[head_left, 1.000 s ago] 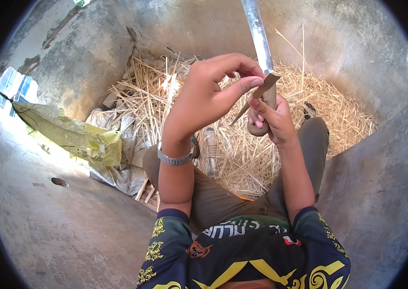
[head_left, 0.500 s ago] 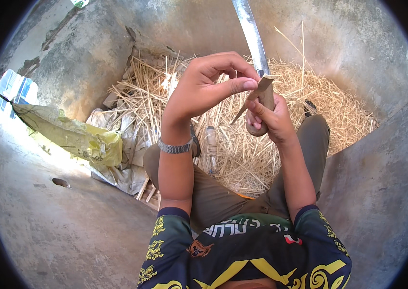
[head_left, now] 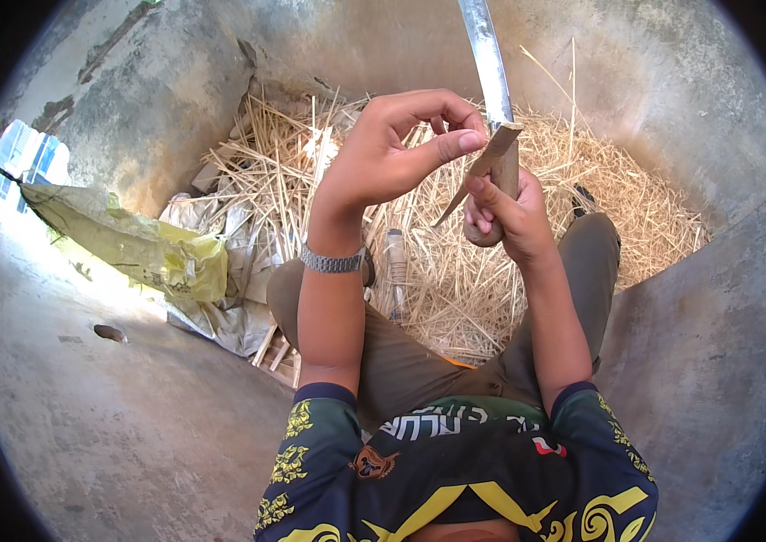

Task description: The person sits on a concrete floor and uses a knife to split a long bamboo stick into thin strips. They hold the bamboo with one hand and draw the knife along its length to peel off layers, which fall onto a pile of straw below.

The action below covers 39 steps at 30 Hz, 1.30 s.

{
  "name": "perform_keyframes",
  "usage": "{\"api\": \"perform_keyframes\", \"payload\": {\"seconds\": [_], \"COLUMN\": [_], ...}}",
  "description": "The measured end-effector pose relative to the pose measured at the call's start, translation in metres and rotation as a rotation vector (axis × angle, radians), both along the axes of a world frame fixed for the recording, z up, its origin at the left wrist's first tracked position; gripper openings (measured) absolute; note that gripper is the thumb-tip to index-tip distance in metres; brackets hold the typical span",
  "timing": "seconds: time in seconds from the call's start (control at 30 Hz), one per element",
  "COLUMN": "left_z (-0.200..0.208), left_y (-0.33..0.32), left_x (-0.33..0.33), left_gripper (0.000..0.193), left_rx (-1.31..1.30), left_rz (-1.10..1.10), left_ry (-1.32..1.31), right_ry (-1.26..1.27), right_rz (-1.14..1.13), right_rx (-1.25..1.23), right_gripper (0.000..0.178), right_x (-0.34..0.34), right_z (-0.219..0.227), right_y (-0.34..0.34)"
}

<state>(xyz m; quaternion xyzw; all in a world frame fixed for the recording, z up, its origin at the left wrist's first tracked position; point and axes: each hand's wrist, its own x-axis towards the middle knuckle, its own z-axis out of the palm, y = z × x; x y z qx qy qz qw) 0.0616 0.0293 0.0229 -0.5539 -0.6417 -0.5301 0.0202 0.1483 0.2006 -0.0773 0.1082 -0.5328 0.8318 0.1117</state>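
Observation:
My right hand (head_left: 517,217) is wrapped round the wooden handle (head_left: 502,185) of a long-bladed knife. Its steel blade (head_left: 487,59) points up and away, past the top edge. A flat, tapering piece of wood (head_left: 481,173) lies slantwise against the handle, held under my right thumb. Its wide end is uppermost and its pointed end hangs to the lower left. My left hand (head_left: 406,149) is raised beside the wide end, fingers curled and thumb tip close to the index fingertip. What is between them, if anything, cannot be made out. A metal band circles my left wrist.
Loose straw and cut strips (head_left: 455,289) cover the floor between my legs. Among them lies a pale cylindrical piece (head_left: 397,271). A yellowish sack (head_left: 157,262) hangs at the left. Curved concrete walls (head_left: 672,72) enclose me; the left one has a small hole (head_left: 110,333).
The knife and the wooden piece have shifted slightly right. My left thumb, close against the wood before, now sits a little apart from it, with the fingertips drawn together.

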Motion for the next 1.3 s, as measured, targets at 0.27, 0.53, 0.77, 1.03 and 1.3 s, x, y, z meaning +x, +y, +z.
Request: {"api": "perform_keyframes", "payload": {"seconds": [0.27,0.53,0.77,1.03,1.3], "left_z": [-0.033,0.010,0.029,0.034,0.029], "left_y": [-0.047,-0.047,-0.011,-0.026,-0.043], "left_x": [-0.061,-0.003,0.037,0.047,0.014], "left_gripper": [0.031,0.051,0.034,0.021,0.016], "left_rx": [-0.620,-0.261,0.109,0.164,0.285], "left_rz": [0.707,0.423,0.203,0.550,0.705], "left_ry": [0.037,0.168,0.527,0.485,0.467], "right_ry": [-0.010,-0.059,-0.041,-0.077,-0.296], "right_rz": [-0.095,-0.044,-0.036,-0.288,0.023], "right_rx": [-0.047,-0.093,0.098,0.296,-0.117], "right_gripper": [0.027,0.028,0.029,0.021,0.019], "right_x": [-0.001,-0.001,0.005,0.022,0.023], "right_z": [0.001,0.003,0.005,0.022,-0.001], "right_y": [0.019,0.015,-0.005,-0.011,-0.002]}}
